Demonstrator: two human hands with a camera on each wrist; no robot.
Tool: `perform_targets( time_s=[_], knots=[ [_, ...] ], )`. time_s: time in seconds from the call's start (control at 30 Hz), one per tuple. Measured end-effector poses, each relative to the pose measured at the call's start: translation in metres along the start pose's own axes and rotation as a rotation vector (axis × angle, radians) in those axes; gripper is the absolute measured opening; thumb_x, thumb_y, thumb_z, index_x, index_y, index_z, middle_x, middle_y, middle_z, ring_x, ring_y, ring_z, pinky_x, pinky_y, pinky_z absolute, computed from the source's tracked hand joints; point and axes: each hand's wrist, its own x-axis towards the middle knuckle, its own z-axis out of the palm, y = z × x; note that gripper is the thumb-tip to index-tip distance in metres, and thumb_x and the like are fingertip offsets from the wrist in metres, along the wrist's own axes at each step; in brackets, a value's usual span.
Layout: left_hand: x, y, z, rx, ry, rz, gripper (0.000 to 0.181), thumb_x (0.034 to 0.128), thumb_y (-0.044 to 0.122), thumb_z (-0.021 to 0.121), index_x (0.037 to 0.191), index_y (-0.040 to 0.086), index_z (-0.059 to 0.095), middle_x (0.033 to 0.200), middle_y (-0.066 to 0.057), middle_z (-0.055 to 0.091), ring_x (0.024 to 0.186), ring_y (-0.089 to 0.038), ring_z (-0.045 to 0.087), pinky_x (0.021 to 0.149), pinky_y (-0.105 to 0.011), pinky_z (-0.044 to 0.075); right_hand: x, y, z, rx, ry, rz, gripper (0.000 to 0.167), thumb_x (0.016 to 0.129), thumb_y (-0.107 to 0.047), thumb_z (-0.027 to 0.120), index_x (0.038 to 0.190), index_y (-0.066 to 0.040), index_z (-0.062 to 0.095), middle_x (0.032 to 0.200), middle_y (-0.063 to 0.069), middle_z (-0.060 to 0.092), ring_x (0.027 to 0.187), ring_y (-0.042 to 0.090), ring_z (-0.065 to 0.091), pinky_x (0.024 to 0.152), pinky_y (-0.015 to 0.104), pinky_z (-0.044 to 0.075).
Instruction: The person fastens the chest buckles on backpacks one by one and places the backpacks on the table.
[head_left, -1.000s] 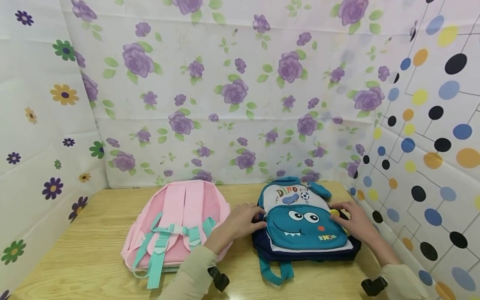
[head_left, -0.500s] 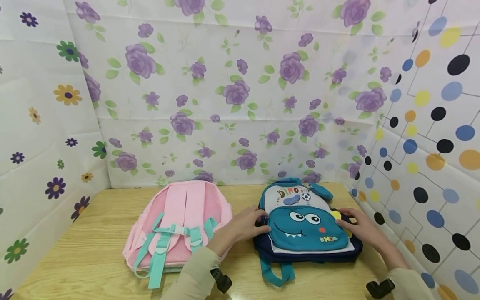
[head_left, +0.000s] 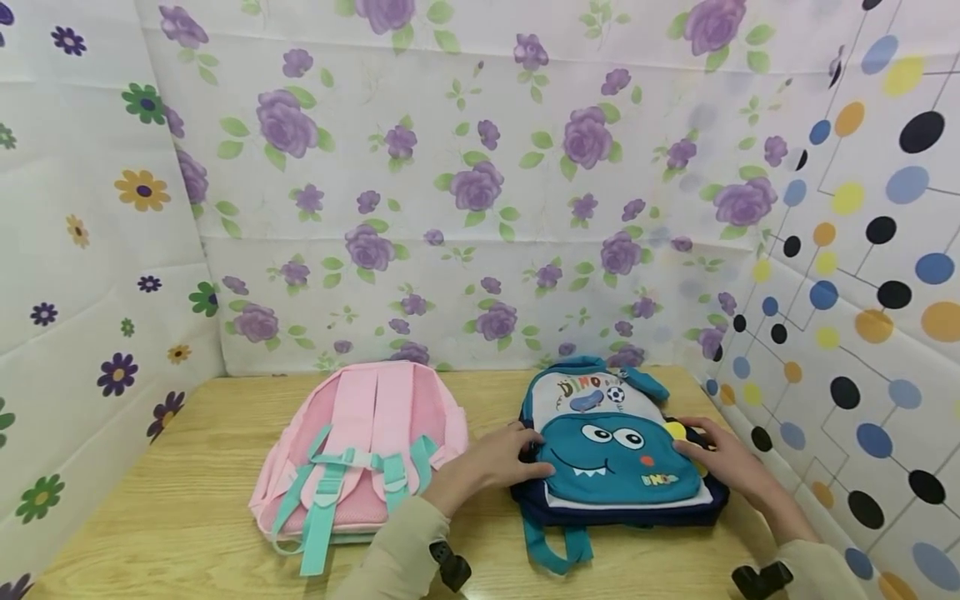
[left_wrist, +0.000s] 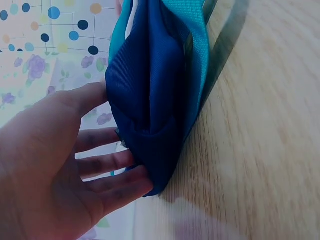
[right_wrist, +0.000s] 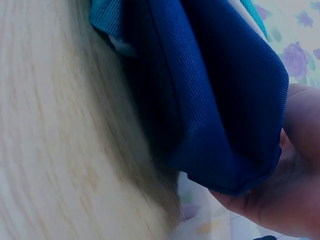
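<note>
A teal and navy backpack (head_left: pixel 615 458) with a cartoon face lies front side up on the right half of the table. My left hand (head_left: pixel 497 458) touches its left side, thumb on the teal front pocket. In the left wrist view the fingers of that hand (left_wrist: pixel 65 165) lie spread, fairly straight, against the navy side (left_wrist: pixel 150 100). My right hand (head_left: pixel 727 458) is at the bag's right edge, thumb on top near a yellow patch. The right wrist view has this hand (right_wrist: pixel 280 185) against the navy side (right_wrist: pixel 220 110), its fingertips hidden behind the fabric.
Left of the hands a pink backpack (head_left: pixel 360 417) lies with its shoulder straps and mint buckled straps up. The wooden table (head_left: pixel 165 483) is bounded by a floral cloth (head_left: pixel 420 183) behind and a dotted cloth (head_left: pixel 885 333) on the right.
My left thumb has moved a little further onto the front pocket. My right hand has shifted slightly down and stays at the bag's edge. The whole head view has drifted slightly right.
</note>
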Motion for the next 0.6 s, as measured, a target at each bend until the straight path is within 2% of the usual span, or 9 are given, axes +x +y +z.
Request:
perform_targets(
  time_s=[0.1,0.33,0.6],
  knots=[
    [-0.001,0.003,0.001,0.014,-0.013,-0.009,0.070,0.0881,0.069,0.057,0.139,0.021,0.057,0.136,-0.006,0.056,0.120,-0.021,0.058,0.104,-0.038,0.048,0.000,0.001,0.000,0.017,0.040,-0.030,0.070,0.097,-0.051,0.058,0.149,-0.008,0.039,0.150,0.027,0.038,0.129,0.048,0.045,0.089,0.049,0.050],
    [-0.004,0.012,0.004,-0.018,-0.077,-0.011,0.085,0.0822,0.075,0.059,0.145,0.018,0.051,0.136,-0.009,0.053,0.116,-0.022,0.059,0.100,-0.039,0.050,-0.004,-0.004,-0.006,0.037,0.062,-0.026,0.070,0.098,-0.050,0.057,0.150,-0.008,0.037,0.154,0.031,0.029,0.133,0.056,0.036,0.097,0.066,0.042],
    [-0.005,0.022,0.007,-0.045,-0.081,-0.051,0.089,0.0810,0.072,0.064,0.147,0.015,0.047,0.139,-0.011,0.051,0.120,-0.024,0.056,0.103,-0.042,0.049,-0.008,-0.015,-0.017,0.043,0.107,-0.043,0.070,0.098,-0.049,0.058,0.152,-0.008,0.036,0.154,0.032,0.029,0.134,0.056,0.035,0.099,0.071,0.036]
  ],
)
